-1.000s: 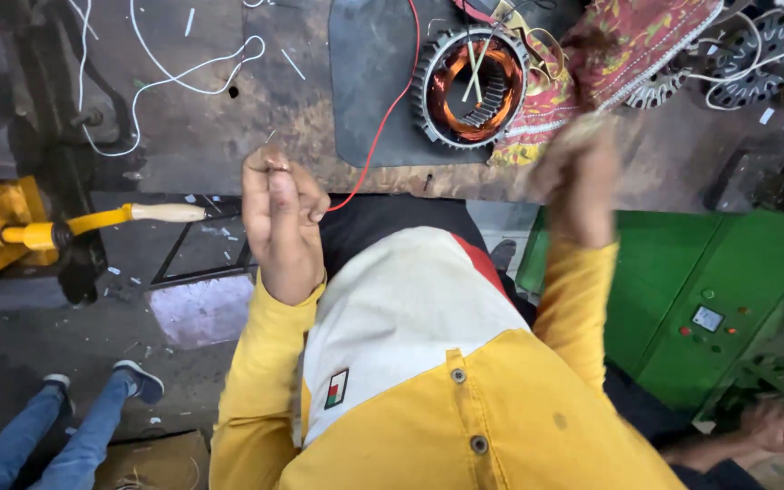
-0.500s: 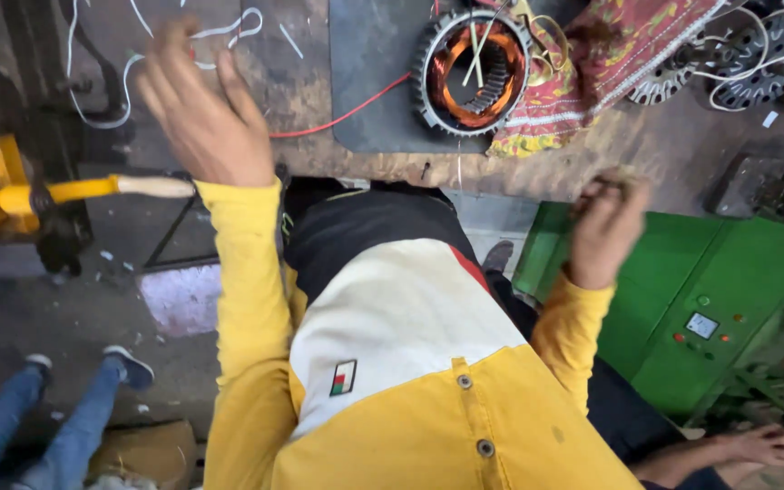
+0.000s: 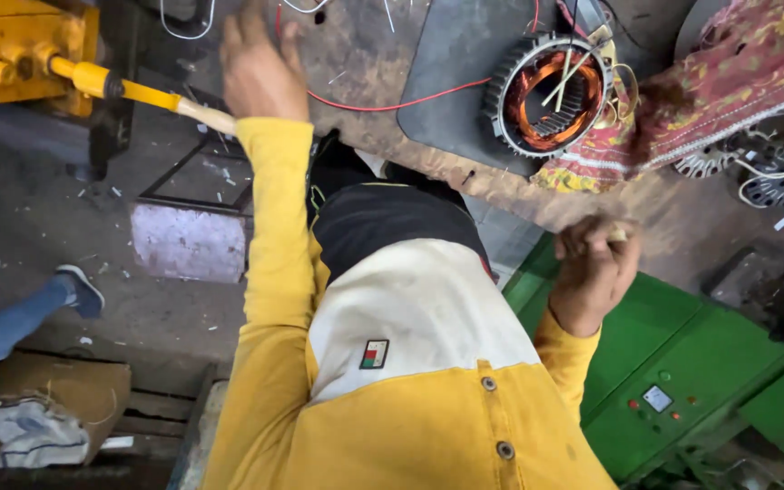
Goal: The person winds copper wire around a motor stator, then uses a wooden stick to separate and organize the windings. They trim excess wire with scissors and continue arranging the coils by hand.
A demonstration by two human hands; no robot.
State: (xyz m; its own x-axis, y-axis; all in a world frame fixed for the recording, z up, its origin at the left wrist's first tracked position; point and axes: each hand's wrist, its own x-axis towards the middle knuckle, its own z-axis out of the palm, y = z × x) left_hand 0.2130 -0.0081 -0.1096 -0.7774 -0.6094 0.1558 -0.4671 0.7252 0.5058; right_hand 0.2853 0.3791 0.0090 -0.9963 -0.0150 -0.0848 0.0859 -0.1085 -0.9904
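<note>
From the head view, the left hand lies spread, fingers apart, on the workbench beside one red wire, while the right hand is fisted on something small (unidentifiable), near one copper-wound stator.
</note>
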